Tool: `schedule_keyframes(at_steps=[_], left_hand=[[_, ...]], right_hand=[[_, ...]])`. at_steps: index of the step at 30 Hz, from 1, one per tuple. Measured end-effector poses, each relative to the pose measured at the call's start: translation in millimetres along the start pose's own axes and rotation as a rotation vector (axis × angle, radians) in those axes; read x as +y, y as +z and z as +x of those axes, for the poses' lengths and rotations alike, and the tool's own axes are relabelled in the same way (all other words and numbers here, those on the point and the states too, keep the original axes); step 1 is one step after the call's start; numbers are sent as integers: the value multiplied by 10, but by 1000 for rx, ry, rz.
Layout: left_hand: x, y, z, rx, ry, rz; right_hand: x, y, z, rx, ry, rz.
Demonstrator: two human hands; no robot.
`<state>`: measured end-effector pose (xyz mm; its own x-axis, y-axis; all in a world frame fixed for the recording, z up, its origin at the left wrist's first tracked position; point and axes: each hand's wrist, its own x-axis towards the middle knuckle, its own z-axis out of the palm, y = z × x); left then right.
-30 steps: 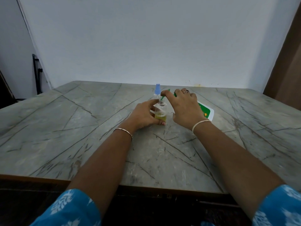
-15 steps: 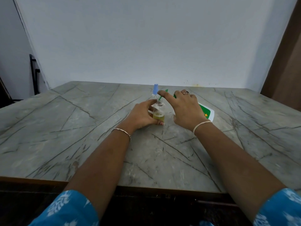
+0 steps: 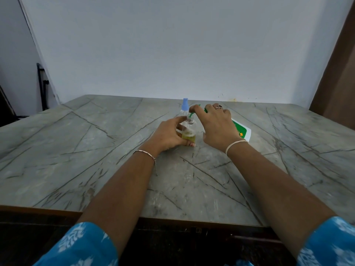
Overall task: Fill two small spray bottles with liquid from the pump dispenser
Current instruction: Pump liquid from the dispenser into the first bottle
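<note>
Spilling onto the marble table (image 3: 96, 150) is the likely risk: the pump dispenser (image 3: 242, 132), just right of the open bottle (image 3: 189, 129), could shift if the right hand (image 3: 215, 127), fingers curled over its head, presses unevenly. The left hand (image 3: 169, 134) wraps its fingers round that bottle, which is clear with a shallow yellowish pool. The green spout (image 3: 191, 115) sits at its mouth; a blue-capped bottle (image 3: 184, 106) stands just behind.

An open clear bottle (image 3: 189, 131) holds a little yellow liquid. A blue-capped bottle (image 3: 184, 106) stands behind it, a green-and-white pump bottle (image 3: 242, 132) beside.
</note>
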<state>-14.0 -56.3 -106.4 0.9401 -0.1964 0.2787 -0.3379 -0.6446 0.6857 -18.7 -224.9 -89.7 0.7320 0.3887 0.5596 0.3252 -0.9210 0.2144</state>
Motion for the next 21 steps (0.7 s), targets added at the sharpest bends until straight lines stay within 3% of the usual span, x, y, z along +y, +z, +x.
schedule_keyframes(at_steps=[21], left_hand=[[-2, -6, 1, -2, 15, -19]], right_hand=[[27, 4, -24, 2, -1, -17]])
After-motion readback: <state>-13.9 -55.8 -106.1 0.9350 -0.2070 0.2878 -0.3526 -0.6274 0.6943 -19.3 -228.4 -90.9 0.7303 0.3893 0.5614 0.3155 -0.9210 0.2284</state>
